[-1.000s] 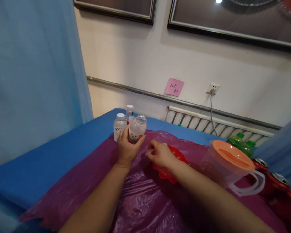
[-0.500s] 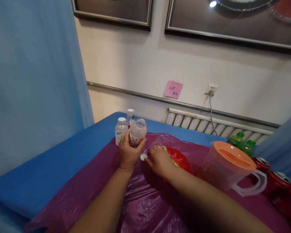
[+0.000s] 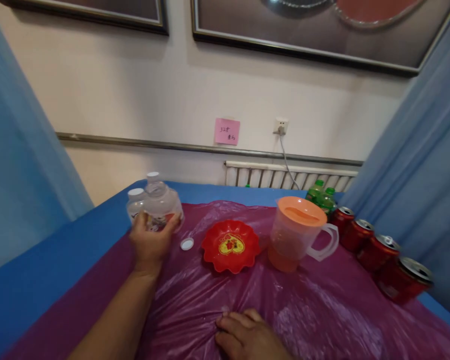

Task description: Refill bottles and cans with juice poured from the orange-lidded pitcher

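My left hand [image 3: 152, 242] is wrapped round a clear open-mouthed jar [image 3: 163, 202] on the left side of the table. Right behind and beside that jar stand two white-capped bottles [image 3: 136, 200]. A white lid [image 3: 187, 244] lies on the purple plastic sheet [image 3: 183, 295], just right of my left hand. My right hand [image 3: 245, 332] rests on the sheet near the bottom, fingers stretched out, holding nothing. Ahead of it sits a red scalloped dish [image 3: 230, 262] with a yellow print.
A clear pitcher [image 3: 287, 245] with an orange lid and some orange liquid stands right of the dish. Several red cans [image 3: 378, 252] line the right edge, with green bottles [image 3: 326, 200] behind them. Blue curtains hang at both sides.
The view has turned to the right. My right hand has moved away from the white lid, back toward me, and now lies on the sheet. My left hand still holds the jar.
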The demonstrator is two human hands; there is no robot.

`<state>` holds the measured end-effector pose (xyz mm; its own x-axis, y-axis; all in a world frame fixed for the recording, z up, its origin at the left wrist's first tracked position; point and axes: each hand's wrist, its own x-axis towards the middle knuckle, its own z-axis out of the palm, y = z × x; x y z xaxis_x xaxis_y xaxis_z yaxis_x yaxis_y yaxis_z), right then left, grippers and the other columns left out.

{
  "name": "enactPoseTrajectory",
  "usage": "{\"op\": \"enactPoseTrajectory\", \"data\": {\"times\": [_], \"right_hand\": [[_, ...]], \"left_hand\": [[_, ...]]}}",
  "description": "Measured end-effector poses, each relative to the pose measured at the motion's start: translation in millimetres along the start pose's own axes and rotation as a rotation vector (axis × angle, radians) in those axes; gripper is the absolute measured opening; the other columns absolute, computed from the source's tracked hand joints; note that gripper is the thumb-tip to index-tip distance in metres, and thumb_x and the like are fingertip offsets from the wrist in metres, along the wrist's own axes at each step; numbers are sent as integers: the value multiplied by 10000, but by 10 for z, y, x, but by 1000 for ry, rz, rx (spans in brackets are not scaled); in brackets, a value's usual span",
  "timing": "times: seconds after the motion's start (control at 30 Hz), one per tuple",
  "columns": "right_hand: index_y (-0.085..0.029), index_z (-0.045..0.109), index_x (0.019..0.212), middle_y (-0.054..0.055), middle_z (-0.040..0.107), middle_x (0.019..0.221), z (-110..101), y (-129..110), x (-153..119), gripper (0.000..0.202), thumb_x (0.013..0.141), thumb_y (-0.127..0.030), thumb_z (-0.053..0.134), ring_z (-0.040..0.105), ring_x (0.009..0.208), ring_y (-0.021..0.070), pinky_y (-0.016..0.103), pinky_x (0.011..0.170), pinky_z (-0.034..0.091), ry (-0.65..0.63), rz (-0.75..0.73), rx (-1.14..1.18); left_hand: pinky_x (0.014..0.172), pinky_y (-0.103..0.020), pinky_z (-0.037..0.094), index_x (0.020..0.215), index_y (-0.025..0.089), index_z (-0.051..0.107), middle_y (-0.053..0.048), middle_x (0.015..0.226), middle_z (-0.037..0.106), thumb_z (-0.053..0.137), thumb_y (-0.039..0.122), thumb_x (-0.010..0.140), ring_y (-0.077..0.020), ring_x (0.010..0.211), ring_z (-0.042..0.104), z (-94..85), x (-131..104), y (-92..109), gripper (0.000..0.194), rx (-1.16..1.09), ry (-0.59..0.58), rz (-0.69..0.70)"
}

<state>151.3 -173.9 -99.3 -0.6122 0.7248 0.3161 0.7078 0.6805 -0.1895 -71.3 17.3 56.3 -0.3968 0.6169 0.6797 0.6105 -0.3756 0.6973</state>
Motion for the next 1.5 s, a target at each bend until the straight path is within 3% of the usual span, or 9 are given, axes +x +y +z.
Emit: {"op": "enactPoseTrajectory", "data": {"times": [0.2,0.33,0.47,0.9,1.07,1.17,1.27,1.37,1.5], "right_hand": [[-223,600,1266,41,633,1419,-314,-94,93,356,1025,-465,503,600,1281,232,422,1083,468,-92,41,60],[-189,643,1211,94,653,1374,-418,-183,130,523,938,-629,567,608,1249,274,462,1075,464,-86,75,87],[-181,653,1183,122,635,1391,-508,-258,144,530,881,-616,657,594,1258,300,479,1075,460,-84,126,83],[-170,585,1280,134,631,1392,-733,-228,134,538,933,-582,598,589,1265,296,495,1099,437,-58,61,85],[-220,474,1432,131,540,1511,-1039,-149,-62,614,966,-616,525,519,1354,305,482,1097,434,214,11,66],[-252,481,1402,133,631,1375,-1223,2,-346,470,984,-455,550,594,1243,280,439,1005,487,495,66,54],[-277,537,1348,93,633,1236,-1362,289,-656,426,931,-220,609,600,1152,237,382,965,482,826,331,34],[-264,563,1287,85,572,1251,-1474,665,-811,443,871,-304,711,571,1113,243,405,962,456,1221,661,96],[-216,581,1210,66,618,1141,-1608,1076,-757,524,824,-543,717,595,975,227,378,874,468,1233,939,446]], "left_hand": [[692,-323,478,949,172,666,-24,883,679,787,465,626,-181,738,599,-81,238,219,453,-198,48,-163],[638,-299,472,905,177,671,3,823,682,811,477,634,-163,698,582,-84,381,267,428,-126,39,-200],[624,-276,487,910,158,685,9,822,703,824,439,647,-152,692,589,-21,455,291,409,-154,-1,-197],[752,-362,590,944,169,683,-35,914,745,788,421,688,-202,777,681,24,157,718,374,-238,-262,-119],[766,-383,605,1020,170,657,-79,955,763,788,495,662,-255,839,726,379,-284,751,500,-326,-443,-66],[824,-426,590,1066,167,671,-104,1014,761,773,524,675,-281,896,727,548,-463,634,539,-233,-522,6],[860,-449,578,1130,181,672,-114,1071,760,764,533,683,-298,939,729,610,-535,496,576,-169,-590,60],[894,-456,568,1227,186,635,-124,1141,757,778,532,675,-312,1003,728,599,-558,421,667,-145,-621,64],[855,-431,578,1190,204,639,-111,1128,767,769,525,696,-314,1005,736,571,-589,389,604,-113,-617,82]]}}
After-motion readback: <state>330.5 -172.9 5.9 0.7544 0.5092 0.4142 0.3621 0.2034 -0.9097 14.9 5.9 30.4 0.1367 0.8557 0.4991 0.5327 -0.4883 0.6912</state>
